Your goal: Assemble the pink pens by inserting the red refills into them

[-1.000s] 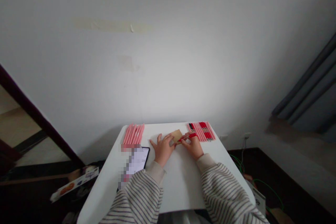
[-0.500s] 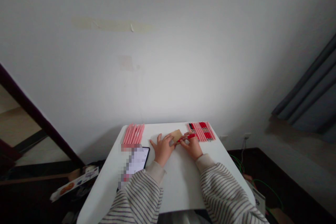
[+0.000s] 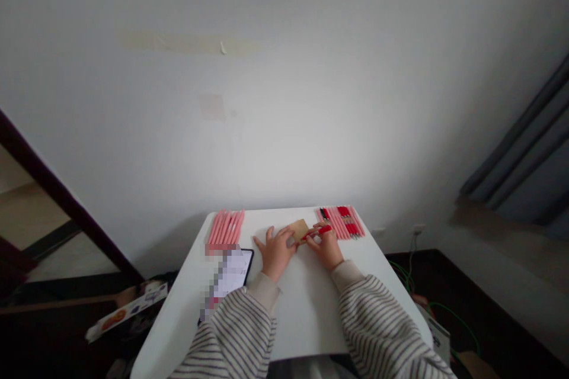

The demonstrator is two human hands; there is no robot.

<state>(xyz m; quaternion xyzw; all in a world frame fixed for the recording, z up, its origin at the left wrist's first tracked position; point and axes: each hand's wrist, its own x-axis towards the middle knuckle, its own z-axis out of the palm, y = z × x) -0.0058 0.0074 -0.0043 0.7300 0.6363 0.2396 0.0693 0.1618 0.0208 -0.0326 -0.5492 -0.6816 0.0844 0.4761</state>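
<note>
Right grip [image 3: 326, 247] clamped on a slim red pencil [image 3: 318, 233] — left grip [image 3: 276, 253] apart, thumb against a small brown cardboard square [image 3: 300, 230].

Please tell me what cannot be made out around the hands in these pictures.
In the head view:
The phone: screen pixelated, lower end under the left sleeve.
The red item: too small, partly behind fingers.
The kraft card: partly hidden by the left hand and right hand.
The pink pencils: near ends pixelated.
</note>
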